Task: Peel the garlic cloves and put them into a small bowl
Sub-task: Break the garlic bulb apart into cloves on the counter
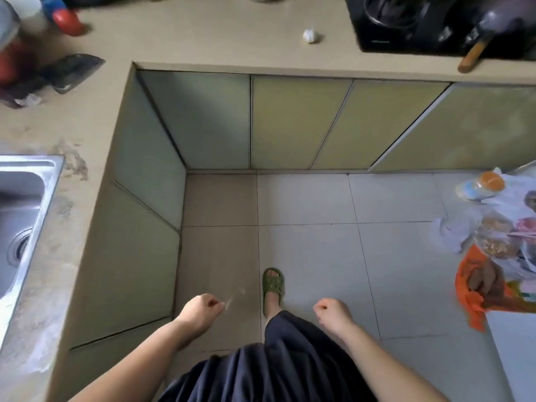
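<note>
A white garlic bulb point(310, 35) lies alone on the beige L-shaped counter point(203, 39), near a black gas stove point(406, 27) and well apart from the dark cleaver point(74, 71). A stainless steel sink point(20, 216) sits at the left. Left hand point(200, 310) and right hand point(333, 313) hang over the pale tiled floor point(319, 198), fingers loosely curled, holding nothing; one foot wears a green slipper point(273, 284).

No readable text, labels or numbers anywhere.
</note>
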Demonstrator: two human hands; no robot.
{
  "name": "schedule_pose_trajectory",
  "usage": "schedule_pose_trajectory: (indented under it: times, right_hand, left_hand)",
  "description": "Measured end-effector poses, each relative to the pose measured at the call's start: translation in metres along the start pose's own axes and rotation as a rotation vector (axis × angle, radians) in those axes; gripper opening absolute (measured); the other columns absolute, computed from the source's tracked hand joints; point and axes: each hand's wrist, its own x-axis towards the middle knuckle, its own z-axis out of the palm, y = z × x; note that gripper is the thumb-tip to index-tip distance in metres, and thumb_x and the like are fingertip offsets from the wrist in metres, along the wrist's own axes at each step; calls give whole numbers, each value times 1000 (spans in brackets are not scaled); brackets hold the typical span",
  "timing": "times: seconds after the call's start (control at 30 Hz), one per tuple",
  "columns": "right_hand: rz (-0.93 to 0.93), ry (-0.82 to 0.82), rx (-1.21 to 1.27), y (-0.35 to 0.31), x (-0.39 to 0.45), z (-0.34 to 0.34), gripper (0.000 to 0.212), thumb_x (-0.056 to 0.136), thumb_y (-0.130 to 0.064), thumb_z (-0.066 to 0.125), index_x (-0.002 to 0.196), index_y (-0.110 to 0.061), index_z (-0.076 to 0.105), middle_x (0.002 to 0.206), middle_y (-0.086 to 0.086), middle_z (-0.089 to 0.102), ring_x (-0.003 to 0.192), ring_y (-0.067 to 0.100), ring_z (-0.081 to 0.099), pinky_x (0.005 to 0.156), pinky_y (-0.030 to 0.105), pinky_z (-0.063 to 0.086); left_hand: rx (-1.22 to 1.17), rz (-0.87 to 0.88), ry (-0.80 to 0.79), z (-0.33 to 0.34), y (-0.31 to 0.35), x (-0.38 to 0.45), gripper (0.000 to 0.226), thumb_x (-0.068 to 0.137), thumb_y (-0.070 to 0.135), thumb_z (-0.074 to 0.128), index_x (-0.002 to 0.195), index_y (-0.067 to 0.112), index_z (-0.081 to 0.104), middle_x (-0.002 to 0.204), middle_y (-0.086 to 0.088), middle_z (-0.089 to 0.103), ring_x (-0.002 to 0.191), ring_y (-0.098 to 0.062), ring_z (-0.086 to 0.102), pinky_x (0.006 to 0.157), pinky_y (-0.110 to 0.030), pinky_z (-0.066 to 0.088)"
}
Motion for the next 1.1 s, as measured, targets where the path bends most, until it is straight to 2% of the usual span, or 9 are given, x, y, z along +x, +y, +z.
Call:
schedule_pose_trajectory:
  times: [0.17,0.3,0.43,0.6,0.7,0.77,0.87,0.97,1.1]
  right_hand:
    - [-87,-53,-53,-80,70,-88,15,92,-16,51,86,-13,65,81,0,62,76,18,59,71,23,46]
    - [-24,-21,145,-135,113,-136,21,93,-9,50,99,3,66,78,7,60,62,15,55,55,22,41]
    - [10,-77,325,-198,143,-162,14,95,-11,50,94,-9,64,76,3,60,60,12,53,50,19,39]
    - [-114,-42,415,-304,197,-198,14,95,-12,52,92,-15,65,85,4,66,68,11,60,55,17,46]
    - [-232,57,524,-373,224,-233,17,95,-9,52,87,-18,65,85,7,67,65,9,60,51,13,45]
    - [-300,152,556,-415,232,-261,17,94,-8,55,86,-18,67,84,6,68,63,7,61,51,12,45]
    - [-397,371,596,-466,251,-303,15,93,-8,58,93,-17,69,81,-5,68,69,10,63,57,8,44]
    - [-379,616,570,-502,274,-341,22,92,-8,60,111,-19,61,107,2,63,89,15,58,72,10,43]
    - [-219,727,449,-528,306,-380,67,85,-15,69,143,-11,36,135,11,48,107,24,56,87,29,45]
  left_hand:
    - [-17,27,100,-61,76,57,25,93,29,55,86,6,63,85,-9,66,76,-22,56,70,-28,44]
    - [-47,0,156,-95,115,92,19,93,28,55,89,11,63,89,-6,67,83,-22,59,70,-25,41]
    - [-16,-18,124,-114,124,116,2,91,31,59,89,30,57,103,2,68,95,-12,61,75,-17,39]
    - [49,22,45,-179,164,177,23,92,26,58,110,15,68,114,-1,68,106,-12,60,86,-17,40]
    - [6,191,161,-263,229,222,24,92,22,58,112,11,66,108,-1,68,100,-15,60,80,-15,38]
    - [-34,344,228,-321,279,239,25,93,24,57,114,14,64,104,6,64,95,-8,58,75,-9,35]
    - [-54,531,230,-390,344,273,28,94,31,54,118,18,61,111,8,64,99,-4,58,82,-13,42]
    - [40,548,246,-430,388,316,30,95,26,53,121,12,61,117,-1,65,100,-13,61,83,-20,44]
    - [191,457,236,-451,407,359,27,95,26,52,112,8,65,111,-11,64,97,-25,60,85,-30,46]
